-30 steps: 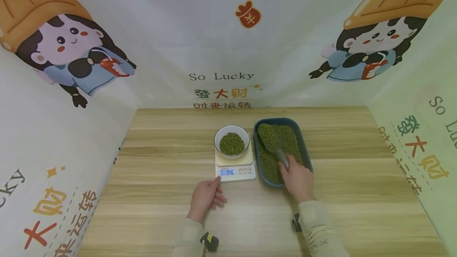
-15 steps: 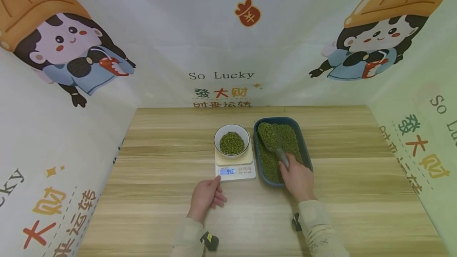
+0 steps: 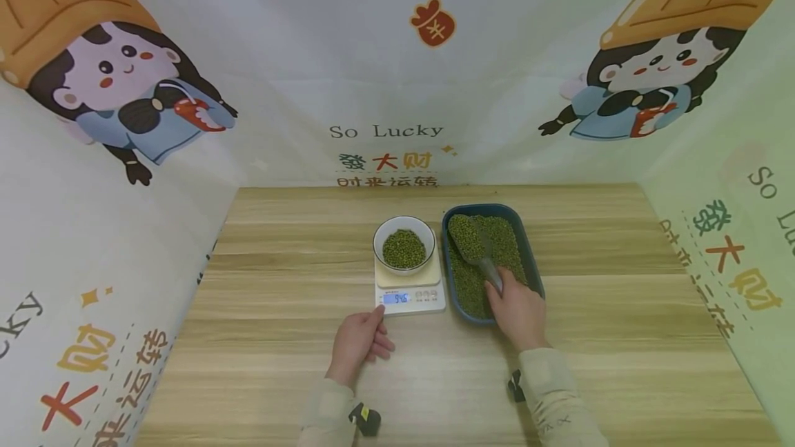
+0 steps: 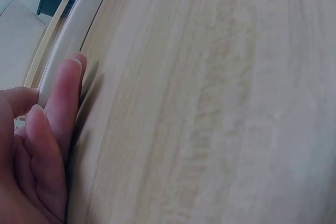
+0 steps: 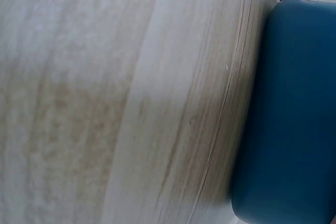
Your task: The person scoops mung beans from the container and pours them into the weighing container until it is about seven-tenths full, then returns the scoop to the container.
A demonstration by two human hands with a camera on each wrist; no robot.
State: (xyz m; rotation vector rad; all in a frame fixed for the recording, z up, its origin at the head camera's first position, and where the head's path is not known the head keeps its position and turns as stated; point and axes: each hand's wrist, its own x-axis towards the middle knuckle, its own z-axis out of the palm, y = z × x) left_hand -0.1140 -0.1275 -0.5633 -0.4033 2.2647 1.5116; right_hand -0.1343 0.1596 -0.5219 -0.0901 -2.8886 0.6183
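Note:
A white kitchen scale [image 3: 411, 301] bears a white dark-rimmed bowl [image 3: 380, 250] with green mung beans [image 3: 404, 250] inside; its display appears to read 94.6. My left hand [image 3: 359, 345] is at the scale's front left corner, thumb tip touching its edge. In the left wrist view, the relaxed fingers [image 4: 62, 90] lie along the scale's side [image 4: 84, 17], close over the table. To the right, my right hand [image 3: 517, 310] grips the handle of a grey scoop [image 3: 487, 269] heaped with beans. The scoop is over a blue bin [image 3: 533, 269] of mung beans. The right wrist view shows only the bin's outer wall [image 5: 294, 108] and table.
Bin and scale stand side by side on a wood-grain table [image 3: 279, 281], with a narrow gap between them. Printed cloth walls [image 3: 298, 74] enclose the back and both sides. Each sleeved wrist wears a small black device, such as the left wrist camera [image 3: 366, 419].

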